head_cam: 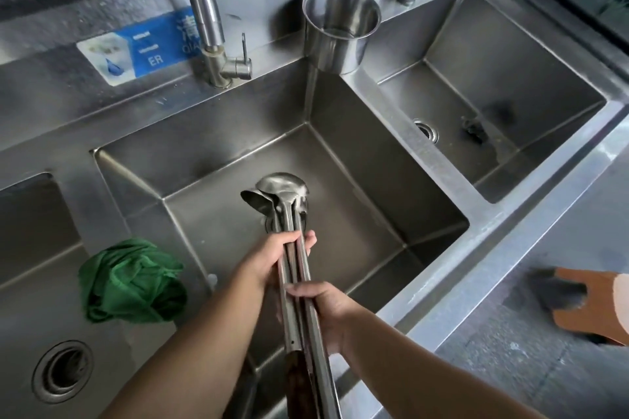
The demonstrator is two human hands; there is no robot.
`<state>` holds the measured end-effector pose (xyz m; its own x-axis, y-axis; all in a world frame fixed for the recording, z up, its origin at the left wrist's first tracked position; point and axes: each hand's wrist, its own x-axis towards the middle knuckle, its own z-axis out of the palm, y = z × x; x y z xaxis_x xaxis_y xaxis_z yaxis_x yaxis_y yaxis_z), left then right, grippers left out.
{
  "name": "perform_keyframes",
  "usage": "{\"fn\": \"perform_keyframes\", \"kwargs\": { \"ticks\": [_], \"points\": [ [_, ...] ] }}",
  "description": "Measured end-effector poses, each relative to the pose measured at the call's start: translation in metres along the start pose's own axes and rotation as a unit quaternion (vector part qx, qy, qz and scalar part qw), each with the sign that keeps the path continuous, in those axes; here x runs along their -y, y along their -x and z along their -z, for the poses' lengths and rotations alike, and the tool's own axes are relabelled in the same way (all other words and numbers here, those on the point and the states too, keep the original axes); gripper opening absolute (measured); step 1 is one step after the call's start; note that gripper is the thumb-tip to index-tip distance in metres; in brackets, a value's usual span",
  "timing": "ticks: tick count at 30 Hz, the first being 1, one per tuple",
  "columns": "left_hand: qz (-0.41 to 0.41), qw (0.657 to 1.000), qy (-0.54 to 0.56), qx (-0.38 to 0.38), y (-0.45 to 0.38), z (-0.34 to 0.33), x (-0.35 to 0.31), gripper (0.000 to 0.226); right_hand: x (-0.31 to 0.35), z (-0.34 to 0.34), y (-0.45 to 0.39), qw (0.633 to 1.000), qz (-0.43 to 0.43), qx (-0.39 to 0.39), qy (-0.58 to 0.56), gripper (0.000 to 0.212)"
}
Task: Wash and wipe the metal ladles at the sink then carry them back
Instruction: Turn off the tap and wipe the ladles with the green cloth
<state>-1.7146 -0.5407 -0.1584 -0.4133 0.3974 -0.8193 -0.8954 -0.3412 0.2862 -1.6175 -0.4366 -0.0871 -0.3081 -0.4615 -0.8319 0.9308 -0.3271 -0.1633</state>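
**A slippery bundle over the middle basin**

From the head view, I had the ladles (289, 235) bunched together, bowls down over the middle sink (357, 214), just above its drain. My left hand (282, 253) was wrapped around the shafts nearer the bowls, and my right hand (326, 308) gripped them lower, toward the handle ends, fingers curled around the bundle.

The risk, as I judged it, was in the bundle itself. The shafts were smooth, round polished steel lying side by side, and one could have slid past the others and dropped into the basin, especially if wet. The long handles also reached back toward me (one looked to end in dark wood), so a careless swing might have knocked the sink edge.

The bowls were rounded and mirror-bright, nested unevenly, one tilted off to the left. The basin was brushed steel with sharp folded corners. I could see no water coming from the faucet (204, 10).

A crumpled green cloth (132, 282), soft and loosely woven, sat on the counter (44, 119) to the left, near enough for wiping. A cylindrical steel container (340, 34) stood on the divider behind.
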Motion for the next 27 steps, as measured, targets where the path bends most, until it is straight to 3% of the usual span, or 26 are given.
{"fn": "perform_keyframes", "kwargs": {
  "ticks": [8, 17, 21, 25, 27],
  "points": [
    [-0.057, 0.997, -0.053, 0.026, 0.056, -0.016, -0.019, 0.029, 0.003, -0.031, 0.027, 0.995, 0.052, 0.055, 0.065, 0.018],
    [-0.03, 0.99, -0.135, -0.006, 0.152, -0.043, -0.054, 0.035, 0.012, -0.09, 0.091, 0.989, 0.082, 0.057, 0.113, 0.018],
    [-0.055, 0.993, -0.107, -0.023, 0.195, -0.047, -0.046, 0.033, 0.014, -0.11, 0.107, 0.987, 0.059, 0.041, 0.143, 0.017],
    [-0.073, 0.996, -0.044, -0.003, 0.231, -0.043, -0.012, 0.034, 0.004, -0.125, 0.111, 0.985, 0.052, 0.055, 0.153, 0.033],
    [-0.083, 0.996, -0.015, -0.01, 0.244, -0.038, -0.006, 0.024, -0.002, -0.134, 0.113, 0.984, 0.051, 0.066, 0.156, 0.04]
  ]
}}
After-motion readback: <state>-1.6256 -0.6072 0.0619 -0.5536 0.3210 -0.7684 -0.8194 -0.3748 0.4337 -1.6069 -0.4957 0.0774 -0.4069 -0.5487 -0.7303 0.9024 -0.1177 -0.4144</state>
